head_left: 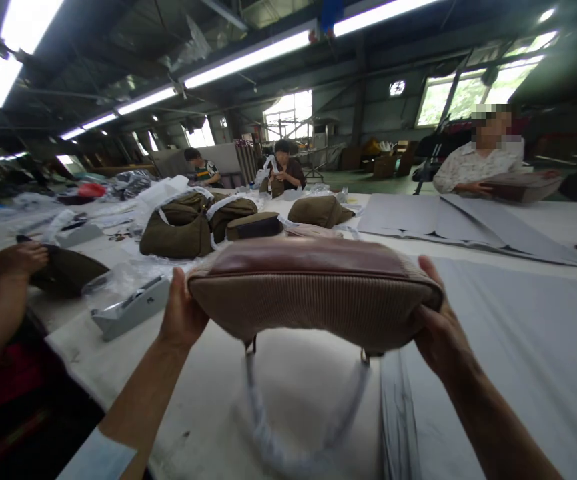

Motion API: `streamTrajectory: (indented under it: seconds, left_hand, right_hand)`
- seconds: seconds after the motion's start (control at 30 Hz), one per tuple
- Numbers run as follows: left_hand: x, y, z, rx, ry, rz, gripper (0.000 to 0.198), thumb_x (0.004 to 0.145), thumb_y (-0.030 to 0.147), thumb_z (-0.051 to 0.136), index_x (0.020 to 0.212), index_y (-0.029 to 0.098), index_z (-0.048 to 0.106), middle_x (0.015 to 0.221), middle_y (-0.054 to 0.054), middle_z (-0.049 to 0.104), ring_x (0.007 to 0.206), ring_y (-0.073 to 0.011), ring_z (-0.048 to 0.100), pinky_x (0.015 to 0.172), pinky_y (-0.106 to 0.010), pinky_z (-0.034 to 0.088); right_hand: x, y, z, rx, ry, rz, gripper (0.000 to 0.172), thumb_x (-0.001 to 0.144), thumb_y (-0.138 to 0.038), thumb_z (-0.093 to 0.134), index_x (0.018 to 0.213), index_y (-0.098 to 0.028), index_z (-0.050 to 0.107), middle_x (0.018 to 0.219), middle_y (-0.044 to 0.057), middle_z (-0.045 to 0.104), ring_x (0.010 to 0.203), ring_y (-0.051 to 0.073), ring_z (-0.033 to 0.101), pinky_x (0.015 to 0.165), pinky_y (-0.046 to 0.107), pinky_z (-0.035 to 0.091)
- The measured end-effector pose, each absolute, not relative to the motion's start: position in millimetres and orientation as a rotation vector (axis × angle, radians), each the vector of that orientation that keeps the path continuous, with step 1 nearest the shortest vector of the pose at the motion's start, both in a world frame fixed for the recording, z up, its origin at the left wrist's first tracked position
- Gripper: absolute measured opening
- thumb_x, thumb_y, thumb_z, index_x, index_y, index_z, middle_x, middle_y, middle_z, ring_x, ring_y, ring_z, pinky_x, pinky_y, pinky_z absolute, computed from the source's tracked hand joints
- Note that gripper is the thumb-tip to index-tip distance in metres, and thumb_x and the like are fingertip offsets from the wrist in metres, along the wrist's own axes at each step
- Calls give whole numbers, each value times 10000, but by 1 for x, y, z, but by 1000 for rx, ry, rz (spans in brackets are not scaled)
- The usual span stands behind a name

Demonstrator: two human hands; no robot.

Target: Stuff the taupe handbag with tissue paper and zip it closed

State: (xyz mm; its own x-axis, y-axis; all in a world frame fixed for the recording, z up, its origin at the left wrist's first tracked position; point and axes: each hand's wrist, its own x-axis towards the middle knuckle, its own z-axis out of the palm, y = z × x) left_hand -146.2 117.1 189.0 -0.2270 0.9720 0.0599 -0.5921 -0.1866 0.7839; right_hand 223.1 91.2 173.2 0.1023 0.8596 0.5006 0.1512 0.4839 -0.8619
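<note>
White cloth covers the long worktable point(518, 347) across the lower frame. Above its centre a pink ribbed handbag point(313, 300) is held upside down, its wrapped strap point(288, 433) dangling blurred below. It looks light, soft and padded, best taken at its ends, as now: the left hand point(182, 313) and right hand point(438, 330) each clasp one.

Bright ceiling tube lights point(248, 59) and glaring windows point(473, 90); edges bend fisheye-style, dangling strap point(268, 427) motion-blurred.
</note>
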Motion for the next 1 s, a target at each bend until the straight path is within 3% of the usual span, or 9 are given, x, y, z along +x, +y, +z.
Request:
streamTrajectory:
  seconds: [0.13,0.27,0.37,0.5,0.6,0.7,0.77,0.93,1.0]
  left_hand:
    - [-170,99,211,822,659,1629,566,889,634,318,1040,178,618,1038,-57,685,1091,-284,574,947,-425,466]
    - [-178,76,123,1157,946,1329,524,832,671,399,823,187,602,1267,-65,568,1188,-293,491,933,-383,452]
    - [-170,63,75,1444,1242,999,377,819,562,519,791,191,577,1235,-81,588,1213,-291,472,998,-399,387]
    - [-148,71,90,1734,1561,1017,293,827,488,509,816,202,574,1134,-91,638,1133,-269,537,1015,-406,372]
    - [-122,88,111,1925,1718,1113,383,855,487,446,1046,190,593,1312,-142,526,1257,-294,434,1085,-496,279]
    - [-96,94,101,2154,1747,774,519,872,501,441,1329,255,452,1498,-108,302,1393,-349,196,1066,-693,89]
    - [-87,89,83,2216,1740,526,555,874,506,448,1383,295,381,1522,-84,240,1404,-373,136,1020,-754,37]
    - [-106,85,56,1985,1761,750,585,876,514,409,1410,288,329,1553,-46,141,1425,-297,98,1119,-613,36]
    - [-121,92,55,1593,1836,904,629,860,544,397,1373,179,397,1513,-126,261,1403,-302,197,1143,-520,134]
  right_hand:
    - [231,61,206,-808,-1906,266,787,822,-244,607,1469,-331,168,1513,52,248,1368,254,277,1071,417,344]
    - [241,25,115,-874,-2202,-209,682,827,-40,452,1439,-292,286,1512,59,244,1349,217,320,1066,350,368]
    - [255,1,53,-1059,-2392,-228,547,854,-136,430,1396,-180,373,1442,129,373,1249,230,466,938,298,500]
    - [252,7,74,-1254,-2186,-303,332,910,-331,468,1207,-201,538,1168,88,627,1038,200,627,858,316,558]
    - [219,38,115,-1273,-2110,-327,361,946,-343,369,1239,-204,528,1310,103,533,1217,242,499,985,445,468]
    - [183,65,111,-1455,-2227,-282,473,941,-404,330,1360,-216,445,1470,116,326,1352,334,293,1015,653,310]
    - [174,75,87,-1636,-2287,-105,506,928,-435,337,1374,-218,439,1488,127,280,1367,367,237,982,693,296]
    - [196,79,47,-1650,-2008,450,652,899,-581,284,1425,-202,353,1537,68,149,1411,268,118,1118,526,217]
    - [206,83,45,-1706,-1701,634,827,846,-680,269,1446,-110,277,1522,123,188,1399,266,181,1142,480,185]
